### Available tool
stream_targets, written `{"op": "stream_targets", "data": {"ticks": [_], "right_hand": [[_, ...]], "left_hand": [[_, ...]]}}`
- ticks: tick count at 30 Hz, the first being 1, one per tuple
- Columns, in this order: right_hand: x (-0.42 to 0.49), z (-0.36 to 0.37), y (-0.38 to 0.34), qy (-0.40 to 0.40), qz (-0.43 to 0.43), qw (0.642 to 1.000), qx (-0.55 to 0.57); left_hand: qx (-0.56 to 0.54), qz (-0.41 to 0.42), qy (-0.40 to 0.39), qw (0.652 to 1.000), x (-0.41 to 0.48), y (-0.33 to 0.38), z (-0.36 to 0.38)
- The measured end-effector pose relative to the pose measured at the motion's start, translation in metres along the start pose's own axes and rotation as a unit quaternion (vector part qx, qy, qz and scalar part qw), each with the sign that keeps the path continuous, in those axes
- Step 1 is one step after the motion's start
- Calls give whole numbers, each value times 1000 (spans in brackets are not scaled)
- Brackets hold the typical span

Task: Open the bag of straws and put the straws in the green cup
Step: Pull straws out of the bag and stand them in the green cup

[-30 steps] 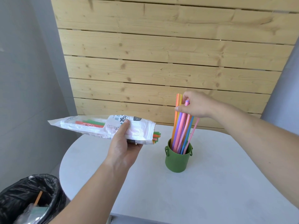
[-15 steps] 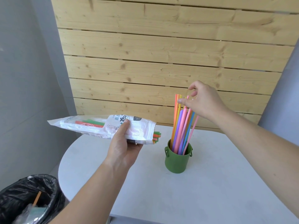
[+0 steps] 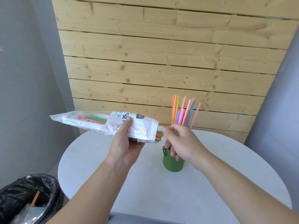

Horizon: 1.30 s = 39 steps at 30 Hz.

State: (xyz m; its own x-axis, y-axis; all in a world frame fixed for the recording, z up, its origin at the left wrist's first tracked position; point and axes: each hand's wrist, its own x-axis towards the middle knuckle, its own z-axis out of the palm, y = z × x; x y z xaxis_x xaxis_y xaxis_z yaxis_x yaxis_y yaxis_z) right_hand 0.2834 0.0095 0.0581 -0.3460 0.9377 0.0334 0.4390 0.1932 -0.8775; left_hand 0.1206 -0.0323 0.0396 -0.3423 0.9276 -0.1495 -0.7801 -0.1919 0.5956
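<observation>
1. Straws [image 3: 182, 112] in many colours (orange, yellow, pink, purple, blue) stand upright and fanned out in a green cup [image 3: 171, 164].
2. The green cup stands on a round white table [image 3: 210, 183], near the middle of its far half. It has a small handle loop at its left rim.
3. The left hand [image 3: 127, 147] grasps a white plastic bag [image 3: 103, 125] of straws from below. The thumb presses on top of the bag and the fingers curl under it.
4. The bag is held in the air, above the left part of the table and lying nearly flat. Its sealed end points left and its open mouth points right, toward the cup.
5. Green and orange straw ends [image 3: 158, 136] stick out of the bag's mouth. More green and orange straws show through a clear window near the bag's left end.
6. The right hand [image 3: 181, 143] hovers between the bag's mouth and the cup, in front of the cup's top. Its fingers are loosely curled and hold nothing visible.
7. The right thumb tip is just beside the straw ends at the bag's mouth. The hand is blurred, so I cannot tell whether it touches them.
8. A bin [image 3: 24, 196] lined with a black bag stands on the floor at lower left, with an orange straw [image 3: 35, 198] inside it.
9. A wall of pale wooden planks [image 3: 161, 54] rises behind the table.
</observation>
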Motion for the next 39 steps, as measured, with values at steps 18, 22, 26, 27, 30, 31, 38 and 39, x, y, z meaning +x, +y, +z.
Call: {"op": "stream_targets", "data": {"ticks": [18, 22, 26, 27, 30, 31, 38, 39], "right_hand": [[2, 6, 11, 60, 27, 982, 175], [0, 9, 10, 46, 23, 980, 190], [2, 10, 11, 68, 13, 973, 218], [3, 8, 12, 76, 18, 971, 228], [4, 4, 13, 77, 38, 964, 252], [3, 5, 13, 69, 42, 964, 254], [1, 7, 13, 78, 12, 960, 267], [2, 4, 14, 82, 10, 959, 272]], "left_hand": [[-8, 24, 7, 1000, 0, 6, 1], [1, 16, 9, 1000, -1, 3, 2], [-10, 13, 18, 1000, 0, 5, 0], [-14, 12, 20, 1000, 0, 6, 0], [-18, 9, 22, 1000, 0, 7, -1], [-17, 9, 21, 1000, 0, 6, -1], [-27, -2, 25, 999, 1, 5, -1], [-34, -4, 29, 999, 2, 6, -2]]}}
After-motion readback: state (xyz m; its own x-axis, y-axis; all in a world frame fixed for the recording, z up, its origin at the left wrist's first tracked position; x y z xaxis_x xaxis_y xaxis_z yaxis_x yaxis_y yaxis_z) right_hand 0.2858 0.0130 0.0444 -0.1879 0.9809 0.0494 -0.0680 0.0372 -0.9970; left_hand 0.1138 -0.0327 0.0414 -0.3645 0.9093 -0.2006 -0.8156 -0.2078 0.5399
